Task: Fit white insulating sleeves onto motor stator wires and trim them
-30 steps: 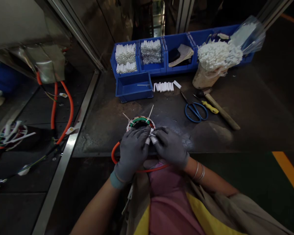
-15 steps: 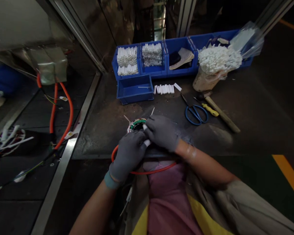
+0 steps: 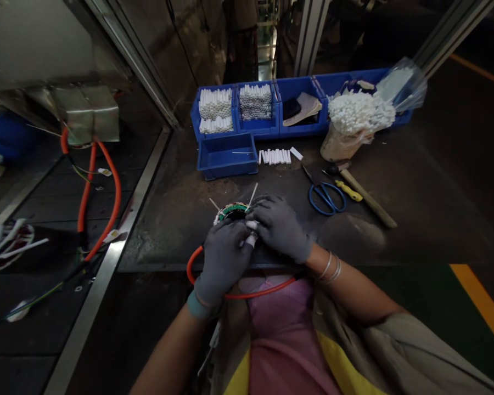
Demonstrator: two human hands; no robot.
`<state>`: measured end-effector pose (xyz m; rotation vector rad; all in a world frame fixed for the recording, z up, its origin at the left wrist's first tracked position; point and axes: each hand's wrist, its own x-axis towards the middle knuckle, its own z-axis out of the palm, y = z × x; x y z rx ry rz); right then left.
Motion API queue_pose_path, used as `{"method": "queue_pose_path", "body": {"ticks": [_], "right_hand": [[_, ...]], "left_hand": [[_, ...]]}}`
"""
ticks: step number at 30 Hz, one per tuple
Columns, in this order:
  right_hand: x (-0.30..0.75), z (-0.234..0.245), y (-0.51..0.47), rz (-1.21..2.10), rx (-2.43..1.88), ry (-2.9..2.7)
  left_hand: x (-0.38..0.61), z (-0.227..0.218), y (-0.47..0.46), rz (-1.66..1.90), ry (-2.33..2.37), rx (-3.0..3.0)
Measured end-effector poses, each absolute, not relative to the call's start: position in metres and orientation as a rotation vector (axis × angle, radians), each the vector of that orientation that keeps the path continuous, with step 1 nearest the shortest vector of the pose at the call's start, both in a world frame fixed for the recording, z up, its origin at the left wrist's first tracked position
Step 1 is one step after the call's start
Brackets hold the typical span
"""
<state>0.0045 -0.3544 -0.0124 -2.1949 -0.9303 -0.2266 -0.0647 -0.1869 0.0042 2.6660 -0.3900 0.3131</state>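
Note:
A round wound stator (image 3: 231, 210) with green and white windings lies at the near edge of the dark metal table (image 3: 395, 186), with thin white strips sticking up from it. My left hand (image 3: 224, 257), in a grey glove, is curled over its near side. My right hand (image 3: 279, 226), also gloved, rests on its right side. Between the fingertips of both hands is a small white sleeve (image 3: 251, 232). An orange cable (image 3: 239, 293) loops from under my hands across my lap.
Blue bins (image 3: 255, 107) with white tubes stand at the back, an empty blue tray (image 3: 227, 155) in front of them. A row of white tubes (image 3: 275, 156), blue scissors (image 3: 326, 196), a hammer (image 3: 364, 195) and a bag of white tubes (image 3: 356, 115) lie right. Orange cables (image 3: 93, 192) run left.
My right hand reached forward over the stator's top, then drew back to its right side. My left hand stayed on the near side. The view shifted slightly.

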Motion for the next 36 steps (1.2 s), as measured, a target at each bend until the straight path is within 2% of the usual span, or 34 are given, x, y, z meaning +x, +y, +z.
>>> {"method": "queue_pose_path", "body": {"ticks": [5, 9, 10, 12, 14, 16, 20, 25, 30, 36], "right_hand": [[0.023, 0.001, -0.331, -0.159, -2.426, -1.034], [0.054, 0.012, -0.352, 0.026, -2.151, -1.096], [0.063, 0.014, -0.367, -0.030, -2.064, -1.016], [0.084, 0.017, -0.404, -0.345, -1.987, -0.712], [0.106, 0.018, -0.449, -0.810, -2.058, -0.295], [0.127, 0.015, -0.491, -1.055, -2.200, 0.053], [0.154, 0.006, -0.539, -1.091, -2.348, 0.194], [0.151, 0.005, -0.544, -1.135, -2.087, 0.048], [0.092, -0.005, -0.509, -0.823, -1.714, -0.027], [-0.031, -0.023, -0.455, -0.276, -1.576, -0.252]], "left_hand": [[-0.060, 0.003, -0.181, 0.344, -0.483, 2.611], [-0.055, -0.004, -0.157, 0.340, -0.663, 2.632], [-0.054, -0.008, -0.151, 0.335, -0.708, 2.670], [-0.055, -0.016, -0.141, 0.360, -0.790, 2.737], [-0.056, -0.022, -0.138, 0.428, -0.843, 2.765], [-0.057, -0.025, -0.141, 0.498, -0.861, 2.774], [-0.055, -0.024, -0.148, 0.569, -0.865, 2.784], [-0.057, -0.019, -0.155, 0.597, -0.795, 2.791], [-0.061, -0.019, -0.161, 0.491, -0.643, 2.765], [-0.063, -0.020, -0.153, 0.320, -0.535, 2.714]]}}
